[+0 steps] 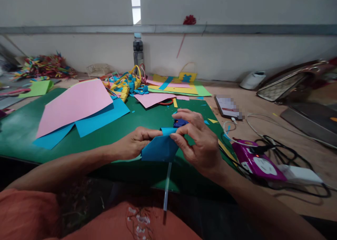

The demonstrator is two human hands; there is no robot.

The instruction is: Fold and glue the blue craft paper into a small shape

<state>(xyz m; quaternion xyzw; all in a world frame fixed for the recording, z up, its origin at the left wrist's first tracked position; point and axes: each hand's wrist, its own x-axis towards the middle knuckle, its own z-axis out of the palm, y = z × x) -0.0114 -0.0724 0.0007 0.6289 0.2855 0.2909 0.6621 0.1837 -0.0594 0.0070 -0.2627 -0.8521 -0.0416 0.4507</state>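
Note:
A folded piece of blue paper [159, 149] is held between my two hands, just above the near edge of the green mat [121, 131]. My left hand [138, 143] grips its left side with closed fingers. On the upper right edge, the thumb and forefinger of my right hand [197, 138] pinch the paper. Partly hidden behind that hand is a dark blue object [180, 122] whose kind I cannot make out. A thin translucent stick [166, 187] shows below the paper, pointing toward my body.
Large pink [76, 104] and blue sheets [102, 118] lie left. Behind are small yellow-blue paper baskets [126, 85], red-handled scissors [168, 102] and a bottle [138, 55]. To the right are a phone [228, 107], a purple power strip [256, 161] with cables, and a bag [281, 82].

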